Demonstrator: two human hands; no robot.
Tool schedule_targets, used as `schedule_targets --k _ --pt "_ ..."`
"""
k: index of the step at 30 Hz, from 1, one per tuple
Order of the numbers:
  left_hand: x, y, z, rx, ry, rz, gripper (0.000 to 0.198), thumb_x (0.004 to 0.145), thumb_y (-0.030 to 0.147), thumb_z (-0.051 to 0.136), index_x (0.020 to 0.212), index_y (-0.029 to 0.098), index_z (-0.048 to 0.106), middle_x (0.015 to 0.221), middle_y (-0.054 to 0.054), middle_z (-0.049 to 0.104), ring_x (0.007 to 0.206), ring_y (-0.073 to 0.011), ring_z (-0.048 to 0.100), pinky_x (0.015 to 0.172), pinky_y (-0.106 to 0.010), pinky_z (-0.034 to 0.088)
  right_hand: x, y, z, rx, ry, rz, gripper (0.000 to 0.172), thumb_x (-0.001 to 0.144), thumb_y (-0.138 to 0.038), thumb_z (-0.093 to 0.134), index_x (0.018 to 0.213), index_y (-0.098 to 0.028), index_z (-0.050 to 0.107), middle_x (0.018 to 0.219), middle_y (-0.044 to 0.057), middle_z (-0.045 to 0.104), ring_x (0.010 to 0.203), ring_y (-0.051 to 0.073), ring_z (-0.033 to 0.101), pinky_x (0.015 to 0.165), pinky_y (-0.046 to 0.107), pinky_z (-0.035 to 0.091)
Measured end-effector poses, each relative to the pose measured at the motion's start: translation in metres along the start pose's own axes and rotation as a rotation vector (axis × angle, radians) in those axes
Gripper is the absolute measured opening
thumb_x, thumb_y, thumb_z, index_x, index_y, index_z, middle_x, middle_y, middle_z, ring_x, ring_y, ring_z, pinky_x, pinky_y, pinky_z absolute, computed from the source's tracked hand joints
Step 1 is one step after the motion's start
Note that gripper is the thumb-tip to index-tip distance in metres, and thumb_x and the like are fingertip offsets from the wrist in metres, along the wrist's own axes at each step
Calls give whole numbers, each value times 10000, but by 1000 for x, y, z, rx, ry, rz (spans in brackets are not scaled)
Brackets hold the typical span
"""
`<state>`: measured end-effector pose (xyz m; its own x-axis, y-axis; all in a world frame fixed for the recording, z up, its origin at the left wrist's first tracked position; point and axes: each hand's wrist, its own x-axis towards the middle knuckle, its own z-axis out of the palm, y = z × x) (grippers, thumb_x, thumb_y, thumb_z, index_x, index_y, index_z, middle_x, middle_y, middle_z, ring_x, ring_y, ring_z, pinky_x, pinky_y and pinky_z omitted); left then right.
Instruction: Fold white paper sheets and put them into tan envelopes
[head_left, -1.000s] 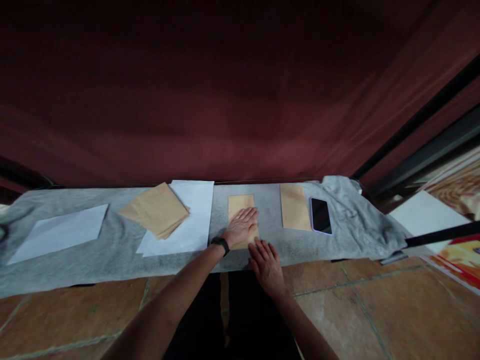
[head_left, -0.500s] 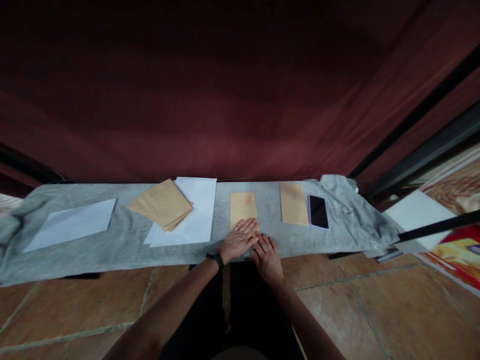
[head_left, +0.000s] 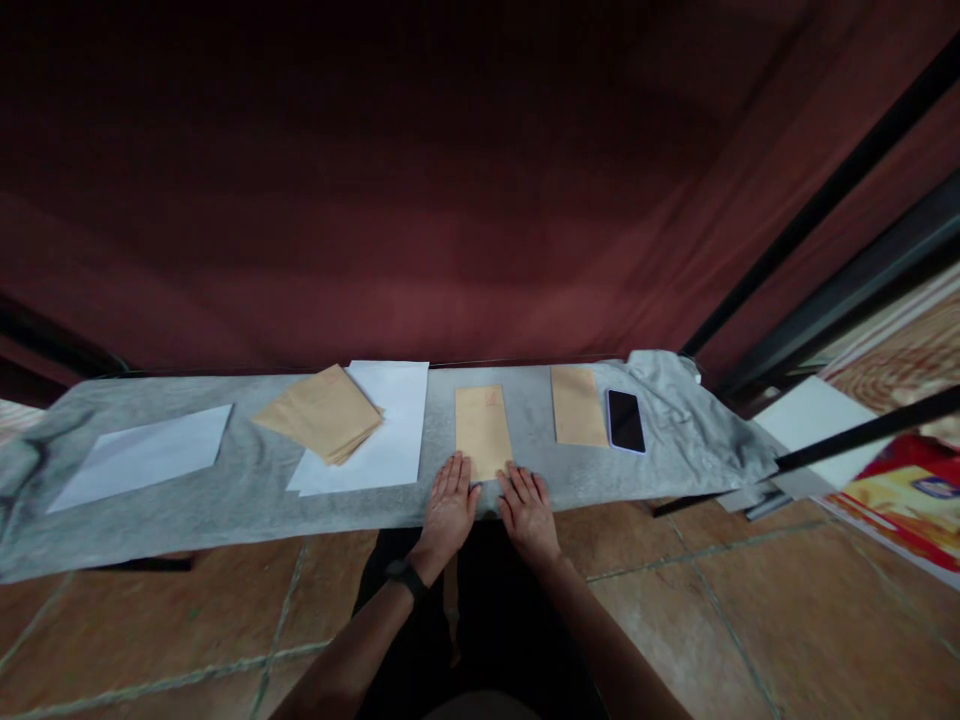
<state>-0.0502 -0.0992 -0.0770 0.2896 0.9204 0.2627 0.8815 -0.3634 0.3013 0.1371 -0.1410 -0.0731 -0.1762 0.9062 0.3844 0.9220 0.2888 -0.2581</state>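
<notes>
A brown paper envelope (head_left: 483,430) with a small red print near its far right corner lies flat before me on the grey cloth. My left hand (head_left: 448,505) rests at the envelope's near left corner, fingers stretched out and palm down. At its near right corner lies my right hand (head_left: 527,508), also flat, with fingers extended and fingertips at the edge. Neither hand grips anything. Left of them, a fanned stack of brown envelopes (head_left: 328,412) sits on white paper sheets (head_left: 397,440). To the right lies another brown envelope (head_left: 579,408).
A smartphone (head_left: 625,420) with a pale purple edge lies beside the right envelope. One more white sheet (head_left: 146,455) is at the far left. The narrow table wears a wrinkled grey cloth (head_left: 262,515). A dark red curtain (head_left: 465,250) hangs behind it.
My left hand has slid off the envelope's middle toward its near left corner, uncovering the lower part. My right hand stays near the right corner. The view has shifted slightly.
</notes>
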Motion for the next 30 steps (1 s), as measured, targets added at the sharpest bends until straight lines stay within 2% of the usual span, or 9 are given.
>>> schedule_targets --k 6,11,14,17,20,22,25,27,30 --pt "19 13 -10 -148 21 -201 479 920 188 533 1390 97 552 1461 -206 566 1391 -309 510 1165 -464 406 9 -12 -4 15 -53 91 453 1030 -262 469 1475 -213 536 1538 93 533 1422 265 469 1227 495 242" --pt "44 16 -21 -383 57 -437 575 780 131 676 1343 163 560 1251 -129 676 1199 -278 636 1079 -439 472 24 -25 -8 -12 -101 145 452 1004 -252 503 1445 -179 568 1499 141 567 1373 285 517 1205 520 284" --pt "54 14 -26 -682 73 -622 580 709 92 717 1265 170 575 1003 -58 726 955 -236 711 896 -382 560 33 -31 -9 -41 -140 172 462 994 -254 513 1441 -153 571 1498 162 563 1326 294 556 1151 493 368" --pt "62 18 -29 -1052 75 -708 513 642 32 703 1127 174 612 804 -1 720 755 -192 711 755 -317 569 40 -34 -12 -65 -179 177 486 985 -262 524 1454 -135 553 1496 174 560 1295 303 577 1098 467 429" --pt "66 31 -33 -1182 90 -686 406 623 72 718 1007 177 643 851 -19 743 792 -187 715 766 -294 565 46 -33 -18 -44 -182 189 490 972 -232 526 1453 -137 547 1471 188 579 1246 301 611 1058 451 464" --pt "68 43 -38 -1208 69 -637 354 653 172 755 994 173 660 877 -32 749 813 -191 714 753 -285 564 50 -28 -23 69 -147 246 462 959 -161 496 1413 -155 583 1398 186 637 1162 273 658 1003 411 494" --pt "70 64 -49 -1253 -30 -501 473 781 432 733 1167 167 666 868 -45 747 754 -191 700 661 -281 555 59 -10 -29 516 30 468 342 920 -138 508 1192 -196 709 1131 137 757 963 229 707 895 346 522" --pt "70 73 -54 -1243 -81 -403 537 862 541 638 1252 172 658 947 -74 758 777 -200 707 660 -294 563 65 7 -32 916 211 672 142 889 -263 600 890 -207 730 840 76 750 781 209 690 811 325 537" --pt "67 75 -49 -1125 -104 -279 457 903 518 586 1181 178 713 1049 -105 762 874 -216 720 758 -322 584 74 37 -36 1172 342 803 339 829 -520 647 666 -231 573 600 -22 602 595 166 608 690 313 564"
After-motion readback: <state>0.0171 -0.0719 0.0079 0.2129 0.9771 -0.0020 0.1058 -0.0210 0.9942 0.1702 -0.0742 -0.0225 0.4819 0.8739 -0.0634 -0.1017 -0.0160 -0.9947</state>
